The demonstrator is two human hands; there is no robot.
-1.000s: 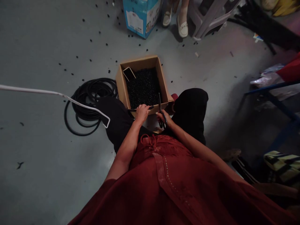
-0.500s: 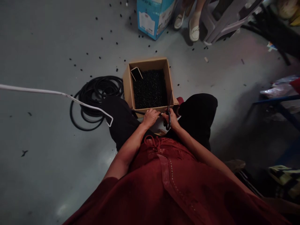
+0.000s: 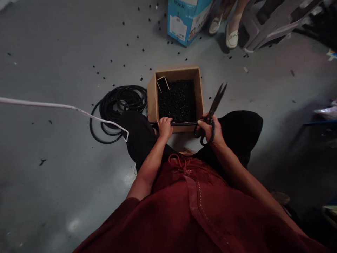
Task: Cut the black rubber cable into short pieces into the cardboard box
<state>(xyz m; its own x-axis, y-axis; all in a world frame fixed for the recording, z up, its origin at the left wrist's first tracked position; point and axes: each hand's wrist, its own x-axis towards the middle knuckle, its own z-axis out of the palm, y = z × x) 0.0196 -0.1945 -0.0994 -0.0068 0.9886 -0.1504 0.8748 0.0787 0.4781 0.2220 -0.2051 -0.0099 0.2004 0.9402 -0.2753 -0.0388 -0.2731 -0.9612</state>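
A black rubber-like cord (image 3: 184,124) runs level between my hands along the near edge of an open cardboard box (image 3: 151,102). My left hand (image 3: 165,128) is closed round it at the box's near left. In my right hand (image 3: 214,131) lies a pair of black scissors (image 3: 216,100), blades pointing up and slightly apart. The thumb and fingers of that hand also pinch the cord near its right end. Many small black pieces (image 3: 179,100) fill the box, and a small dark rectangular thing with a pale rim (image 3: 163,84) stands among them.
Coiled black cord (image 3: 116,95) lies on the floor left of the box. A white cable (image 3: 86,114) crosses to my left knee. Ahead are a blue carton (image 3: 179,23), another person's shoes (image 3: 232,38) and a grey plastic stool (image 3: 252,31). Small black bits dot the floor.
My hands have moved apart, the right one going rightward with the scissors and the cord, so a length of cord now stretches between them. The view has shifted slightly left.
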